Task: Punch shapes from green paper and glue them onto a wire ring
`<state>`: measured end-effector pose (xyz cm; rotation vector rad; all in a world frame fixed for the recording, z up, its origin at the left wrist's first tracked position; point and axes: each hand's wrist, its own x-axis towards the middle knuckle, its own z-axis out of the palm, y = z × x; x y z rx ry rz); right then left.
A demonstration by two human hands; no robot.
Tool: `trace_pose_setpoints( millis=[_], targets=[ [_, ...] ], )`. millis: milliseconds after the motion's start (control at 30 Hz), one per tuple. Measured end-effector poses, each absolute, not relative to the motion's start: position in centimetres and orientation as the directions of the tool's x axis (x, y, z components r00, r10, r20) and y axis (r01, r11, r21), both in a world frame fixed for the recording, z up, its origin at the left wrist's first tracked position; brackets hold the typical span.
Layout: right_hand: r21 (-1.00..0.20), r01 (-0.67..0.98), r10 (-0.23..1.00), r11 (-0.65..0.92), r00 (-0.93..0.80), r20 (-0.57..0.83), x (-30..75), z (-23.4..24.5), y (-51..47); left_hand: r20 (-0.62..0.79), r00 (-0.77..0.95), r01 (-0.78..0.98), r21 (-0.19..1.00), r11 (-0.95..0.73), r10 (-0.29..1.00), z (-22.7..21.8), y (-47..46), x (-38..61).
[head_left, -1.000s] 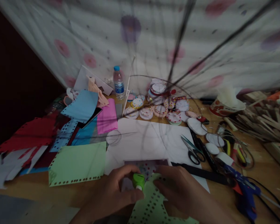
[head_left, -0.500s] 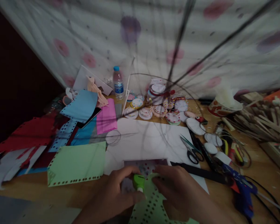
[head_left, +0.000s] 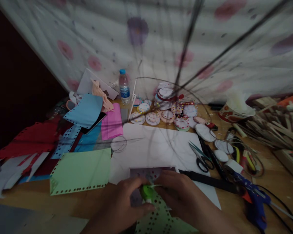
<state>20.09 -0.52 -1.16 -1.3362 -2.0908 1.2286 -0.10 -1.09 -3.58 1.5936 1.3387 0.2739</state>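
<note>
My left hand (head_left: 123,201) is closed around a small bright-green craft punch (head_left: 147,192), thumb low and fingers on its far side. My right hand (head_left: 179,195) pinches the edge of a light-green sheet (head_left: 158,216) close to the punch; its fingertips are partly hidden. Rows of small punched holes cover that sheet, which hangs below both hands. Just beyond the fingers lies a dark, shallow rectangular surface (head_left: 151,171) with small bits on it. Another light-green sheet (head_left: 83,170), holes along its edges, lies left of my left hand.
White paper (head_left: 146,152) lies ahead, bearing scissors (head_left: 202,159). A blue glue gun (head_left: 255,203) and its cord are at right, near a wooden-stick pile (head_left: 278,123). Decorated discs (head_left: 167,115) and a water bottle (head_left: 124,87) stand behind; coloured sheets (head_left: 29,141) lie left.
Both hands have drawn slightly closer together. The punch has tilted and shifted a little right, and the light-green sheet's edge has moved up against it.
</note>
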Motion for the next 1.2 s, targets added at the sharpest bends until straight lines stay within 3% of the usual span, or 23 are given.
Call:
trace_pose_setpoints(
  millis=[300,667,933,1100,1200],
  targets=[
    [-0.817,0.562,0.889,0.126,-0.430,-0.158,20.2,-1.5,-0.8,-0.454,0.308,0.632,0.754,0.177,0.836,-3.5,-1.1,0.6],
    [-0.889,0.458,0.878,0.001,-0.425,-0.218,20.0,-0.9,-0.4,-0.455,0.261,0.609,0.762,0.220,0.851,-3.8,-1.4,0.6],
    [-0.872,0.489,0.893,0.031,-0.405,-0.195,20.1,-1.7,-0.7,-0.389,0.302,0.585,0.796,0.152,0.870,-3.9,-1.5,0.8],
    [-0.841,0.519,0.883,0.151,-0.454,-0.122,21.0,-1.2,-0.4,-0.360,0.277,0.609,0.783,0.127,0.891,-4.6,-1.6,1.0],
    [-0.825,0.539,0.811,0.171,-0.553,-0.192,21.0,-1.1,0.1,-0.329,0.337,0.582,0.809,0.079,0.882,-4.5,-1.7,1.4]
  ],
)
